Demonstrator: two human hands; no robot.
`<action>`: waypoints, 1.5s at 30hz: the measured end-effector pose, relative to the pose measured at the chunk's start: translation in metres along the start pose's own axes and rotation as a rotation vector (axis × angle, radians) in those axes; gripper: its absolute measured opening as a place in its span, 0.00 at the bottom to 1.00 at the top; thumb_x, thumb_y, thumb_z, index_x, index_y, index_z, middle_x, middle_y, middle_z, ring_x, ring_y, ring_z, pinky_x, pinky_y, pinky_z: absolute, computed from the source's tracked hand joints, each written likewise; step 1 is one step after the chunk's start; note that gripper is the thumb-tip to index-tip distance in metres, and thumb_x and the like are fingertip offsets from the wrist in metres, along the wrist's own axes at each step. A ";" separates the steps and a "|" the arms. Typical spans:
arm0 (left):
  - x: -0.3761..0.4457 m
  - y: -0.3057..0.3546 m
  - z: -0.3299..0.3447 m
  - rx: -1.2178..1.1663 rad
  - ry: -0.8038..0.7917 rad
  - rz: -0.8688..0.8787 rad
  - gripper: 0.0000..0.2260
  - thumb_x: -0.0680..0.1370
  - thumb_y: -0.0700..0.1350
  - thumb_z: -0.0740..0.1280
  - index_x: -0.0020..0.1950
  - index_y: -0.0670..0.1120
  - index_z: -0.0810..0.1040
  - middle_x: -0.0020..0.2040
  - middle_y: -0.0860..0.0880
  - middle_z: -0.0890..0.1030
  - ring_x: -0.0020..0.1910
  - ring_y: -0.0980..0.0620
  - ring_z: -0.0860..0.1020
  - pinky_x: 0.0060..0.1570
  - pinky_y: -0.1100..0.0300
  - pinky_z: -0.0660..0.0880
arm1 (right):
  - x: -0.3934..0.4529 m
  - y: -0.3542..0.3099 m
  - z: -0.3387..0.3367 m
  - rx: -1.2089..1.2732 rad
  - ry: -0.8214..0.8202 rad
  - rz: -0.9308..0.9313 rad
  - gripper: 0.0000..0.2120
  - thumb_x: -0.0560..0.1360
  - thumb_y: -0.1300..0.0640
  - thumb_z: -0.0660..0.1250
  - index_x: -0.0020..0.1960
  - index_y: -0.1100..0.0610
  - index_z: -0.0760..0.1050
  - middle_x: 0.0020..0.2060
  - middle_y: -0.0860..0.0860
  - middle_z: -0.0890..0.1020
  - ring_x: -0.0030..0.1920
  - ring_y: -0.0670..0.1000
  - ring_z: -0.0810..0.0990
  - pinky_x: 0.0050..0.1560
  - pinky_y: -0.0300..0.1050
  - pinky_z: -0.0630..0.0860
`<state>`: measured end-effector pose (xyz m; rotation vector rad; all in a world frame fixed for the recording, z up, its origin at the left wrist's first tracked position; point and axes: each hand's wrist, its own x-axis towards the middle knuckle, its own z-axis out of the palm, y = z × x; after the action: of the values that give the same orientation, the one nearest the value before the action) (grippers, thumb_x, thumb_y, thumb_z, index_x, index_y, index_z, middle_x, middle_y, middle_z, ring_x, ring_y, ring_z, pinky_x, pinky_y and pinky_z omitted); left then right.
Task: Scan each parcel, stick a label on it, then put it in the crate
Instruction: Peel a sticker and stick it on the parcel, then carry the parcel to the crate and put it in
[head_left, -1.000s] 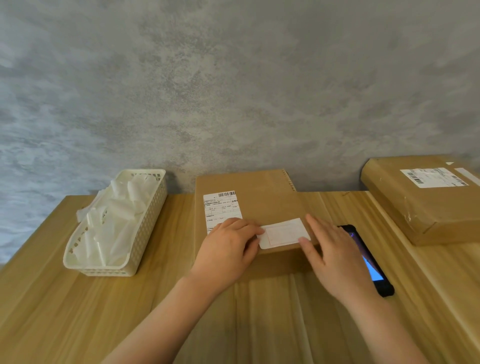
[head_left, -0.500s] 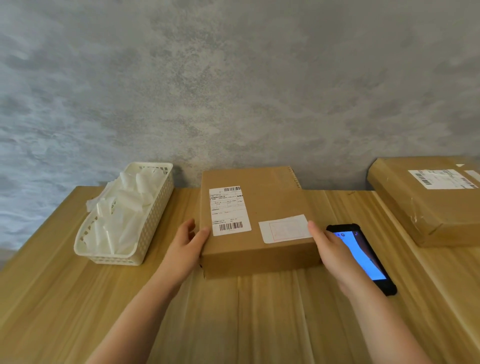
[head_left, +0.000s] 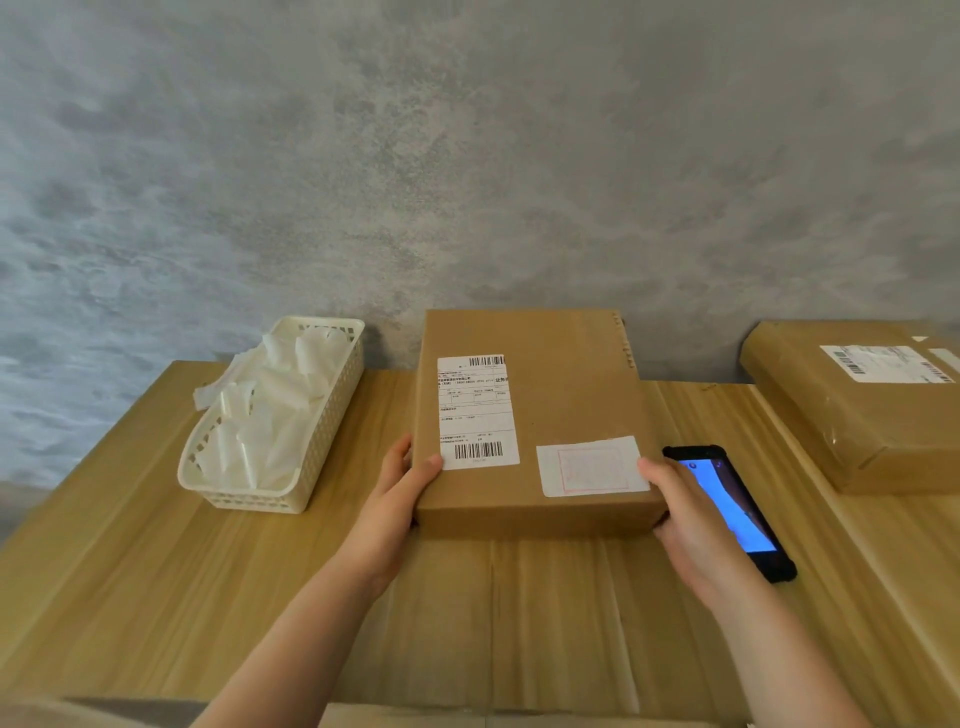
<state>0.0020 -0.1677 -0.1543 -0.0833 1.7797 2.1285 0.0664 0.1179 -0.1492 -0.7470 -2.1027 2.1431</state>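
The parcel (head_left: 540, 415), a flat brown cardboard box, sits at the middle of the table (head_left: 130, 597), its far end against the grey wall. Its top carries a printed shipping label (head_left: 477, 410) on the left and a smaller white label (head_left: 592, 466) with a faint red frame at the near right corner; the print on both is too small to read. The left hand (head_left: 397, 501) grips the near left edge, thumb on top, fingers hidden behind the side. The right hand (head_left: 685, 525) grips the near right corner likewise, fingers hidden beneath. A phone (head_left: 737, 512) with lit blue screen lies just right, partly covered by that hand. A white basket (head_left: 317, 467) of crumpled backing papers stands left. A second box (head_left: 857, 415) is cut off at the right edge.
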 end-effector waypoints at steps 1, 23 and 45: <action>-0.001 0.001 -0.001 -0.029 -0.003 0.012 0.32 0.75 0.56 0.72 0.76 0.58 0.63 0.63 0.56 0.81 0.59 0.55 0.81 0.56 0.56 0.75 | -0.004 -0.002 0.001 0.016 -0.009 -0.013 0.27 0.66 0.35 0.69 0.62 0.46 0.77 0.58 0.46 0.83 0.62 0.50 0.78 0.70 0.58 0.69; -0.227 0.053 -0.290 -0.081 0.262 0.284 0.32 0.71 0.59 0.68 0.72 0.48 0.70 0.65 0.49 0.80 0.64 0.49 0.79 0.60 0.54 0.73 | -0.156 -0.044 0.298 -0.090 -0.538 -0.367 0.16 0.81 0.48 0.59 0.63 0.51 0.79 0.53 0.45 0.85 0.56 0.46 0.83 0.53 0.47 0.75; -0.378 -0.028 -0.612 -0.356 1.081 0.130 0.29 0.71 0.62 0.66 0.69 0.50 0.71 0.58 0.51 0.84 0.58 0.49 0.82 0.61 0.51 0.74 | -0.221 0.093 0.764 -0.444 -1.244 0.010 0.12 0.81 0.51 0.58 0.58 0.51 0.79 0.50 0.48 0.85 0.51 0.46 0.82 0.49 0.43 0.73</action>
<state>0.2500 -0.8423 -0.2015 -1.4800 1.8307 2.7072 0.0087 -0.6795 -0.2011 0.8965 -3.0791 2.4304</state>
